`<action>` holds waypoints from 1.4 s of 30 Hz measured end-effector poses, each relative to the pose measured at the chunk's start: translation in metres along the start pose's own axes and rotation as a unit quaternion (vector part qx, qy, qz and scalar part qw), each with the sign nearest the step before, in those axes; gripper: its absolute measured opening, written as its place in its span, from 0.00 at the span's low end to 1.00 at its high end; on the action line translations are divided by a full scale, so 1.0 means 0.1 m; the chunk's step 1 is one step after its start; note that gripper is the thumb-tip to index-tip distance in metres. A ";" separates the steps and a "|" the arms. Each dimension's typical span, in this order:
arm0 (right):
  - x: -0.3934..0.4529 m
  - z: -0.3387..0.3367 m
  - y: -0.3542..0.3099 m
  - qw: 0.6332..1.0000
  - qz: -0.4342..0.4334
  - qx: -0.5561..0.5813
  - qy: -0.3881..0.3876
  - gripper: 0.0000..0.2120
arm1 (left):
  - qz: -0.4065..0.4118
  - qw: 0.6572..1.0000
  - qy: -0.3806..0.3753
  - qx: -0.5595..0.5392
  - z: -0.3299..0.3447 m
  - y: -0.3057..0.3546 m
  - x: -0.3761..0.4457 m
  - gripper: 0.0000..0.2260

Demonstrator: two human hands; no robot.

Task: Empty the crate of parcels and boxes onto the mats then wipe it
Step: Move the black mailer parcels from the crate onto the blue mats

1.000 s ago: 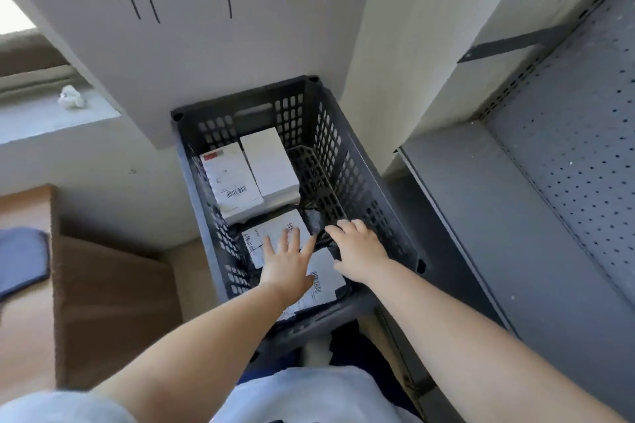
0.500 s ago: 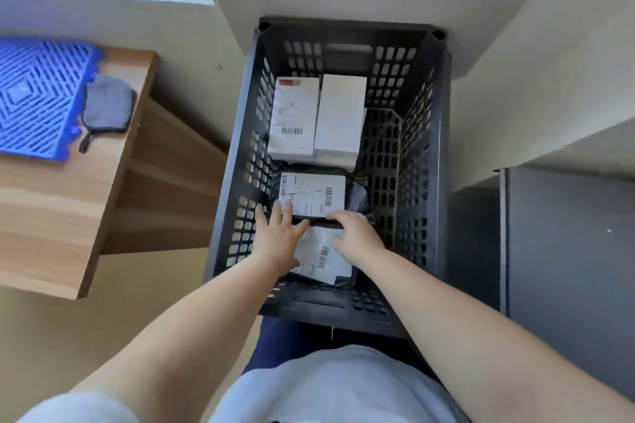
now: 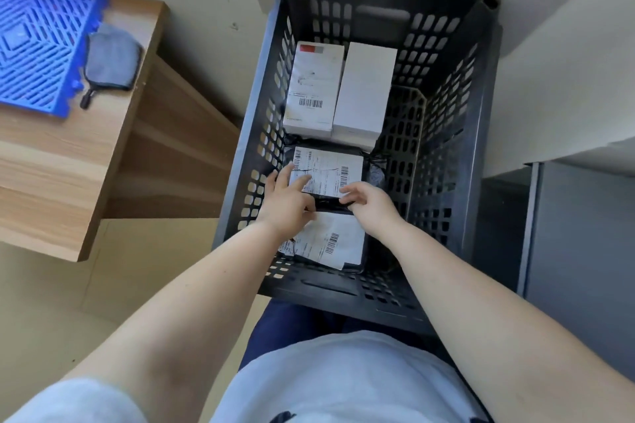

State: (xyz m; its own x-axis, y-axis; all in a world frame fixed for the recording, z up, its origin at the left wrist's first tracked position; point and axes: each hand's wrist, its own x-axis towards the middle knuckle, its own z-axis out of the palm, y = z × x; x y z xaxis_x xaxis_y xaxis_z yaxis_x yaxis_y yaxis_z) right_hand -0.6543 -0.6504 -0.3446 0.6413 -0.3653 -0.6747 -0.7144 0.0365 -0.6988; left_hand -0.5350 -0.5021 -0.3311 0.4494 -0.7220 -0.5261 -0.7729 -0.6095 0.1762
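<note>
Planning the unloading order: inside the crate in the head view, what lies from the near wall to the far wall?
Near parcel → far parcel, with the left hand and right hand at its near edge → two white boxes, side by side.

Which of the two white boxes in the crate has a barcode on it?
The left white box, at the crate's far end. It carries a barcode and a red patch on top; the right white box beside it is plain.

At the left of the frame, a light wood-grain table (image 3: 58, 161) carries a blue plastic lattice mat (image 3: 37, 41) in the upper left corner, with a grey folded cloth (image 3: 111, 62) overlapping the mat's right edge.
</note>
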 end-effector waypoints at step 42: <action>-0.66 -1.21 -1.85 0.983 -0.184 0.007 -0.009 0.09 | -0.180 0.522 0.210 -0.807 -1.83 -0.08 -0.52 0.20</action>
State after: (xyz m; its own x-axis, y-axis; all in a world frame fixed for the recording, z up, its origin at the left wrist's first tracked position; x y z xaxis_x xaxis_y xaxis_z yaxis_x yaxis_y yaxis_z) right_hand -0.5987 -0.7450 -0.1420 0.8605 -0.3392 -0.3801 -0.4296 -0.0820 -0.8993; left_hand -0.4703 -0.5195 -0.1525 0.7558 -0.2678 -0.5976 0.6269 0.0319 0.7785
